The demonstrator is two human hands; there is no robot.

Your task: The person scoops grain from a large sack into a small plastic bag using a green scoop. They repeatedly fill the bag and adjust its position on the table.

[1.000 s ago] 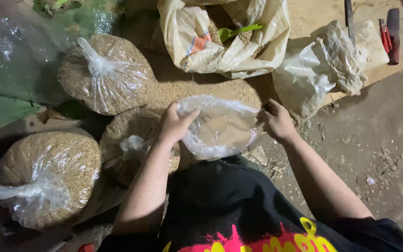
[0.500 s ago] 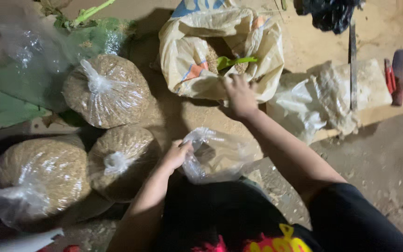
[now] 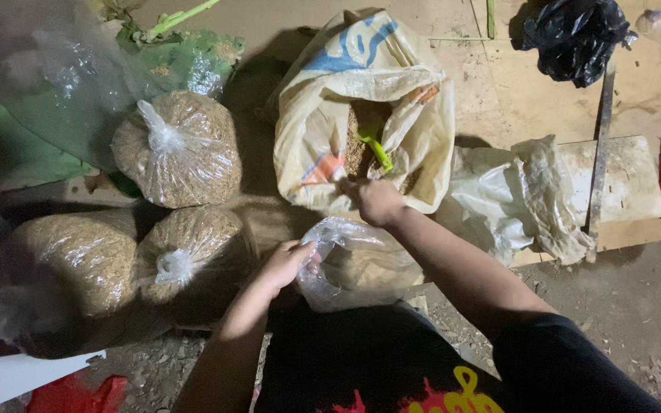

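Holding the clear bag mouth wide with pinching left hand fingers helps, bag near the lap; right hand, clenched, reaches into the sack beside the scoop.

Dirt floor carries wooden board; tied grain bags left, open sack centre, black bag far right.
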